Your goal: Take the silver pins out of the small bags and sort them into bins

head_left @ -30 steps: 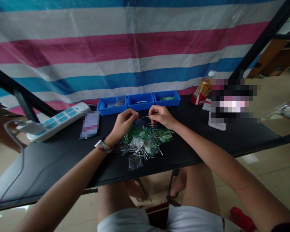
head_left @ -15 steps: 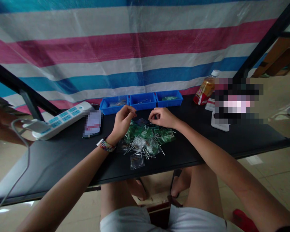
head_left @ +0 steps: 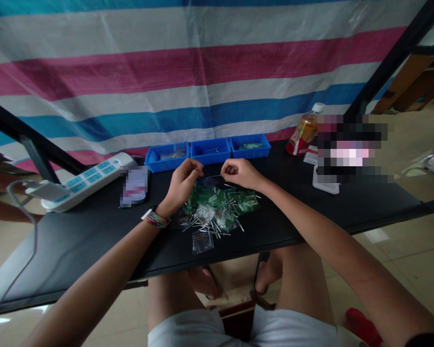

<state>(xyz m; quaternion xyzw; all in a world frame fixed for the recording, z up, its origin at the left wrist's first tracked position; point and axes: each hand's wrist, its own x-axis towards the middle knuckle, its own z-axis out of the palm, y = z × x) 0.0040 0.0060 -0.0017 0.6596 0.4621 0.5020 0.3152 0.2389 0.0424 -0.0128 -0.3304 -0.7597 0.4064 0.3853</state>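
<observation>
Thin metal pin [head_left: 212,175] spans left hand [head_left: 183,182] to right hand [head_left: 241,173], long axis parallel to tabletop [head_left: 311,212] rear edge; both hands pinched shut on its ends, over parts pile [head_left: 217,207] mid-table

Three blue bins [head_left: 210,151] line the back of the black desk [head_left: 75,241]. A white power strip [head_left: 88,180] lies at the left, an orange drink bottle [head_left: 304,132] at the right, before a striped tarpaulin [head_left: 202,72].
</observation>
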